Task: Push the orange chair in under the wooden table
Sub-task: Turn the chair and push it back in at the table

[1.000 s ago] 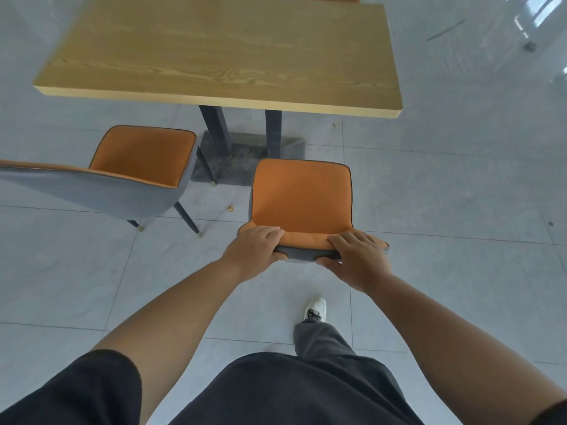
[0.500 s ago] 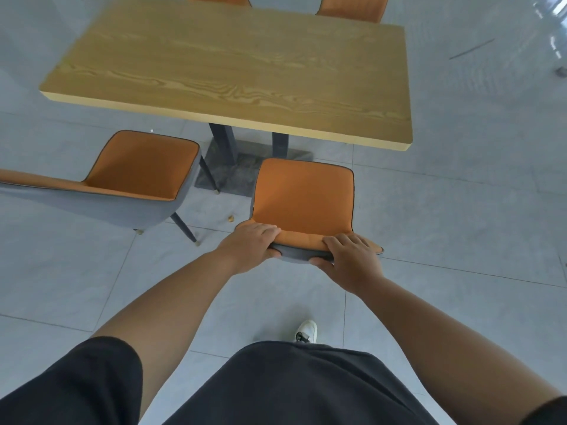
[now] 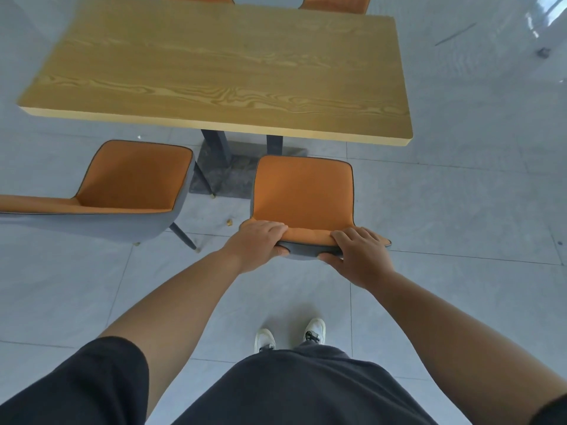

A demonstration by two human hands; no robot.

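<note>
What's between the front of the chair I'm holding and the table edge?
Head view: only a strip of bare grey floor and the table's dark base lie between the orange chair and the wooden table.

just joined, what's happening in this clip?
A person is pushing an orange chair toward the wooden table. Left hand and right hand both grip the top of its backrest. The seat's front edge sits about at the table's near edge, not under it yet. A second chair stands to the left.
</note>
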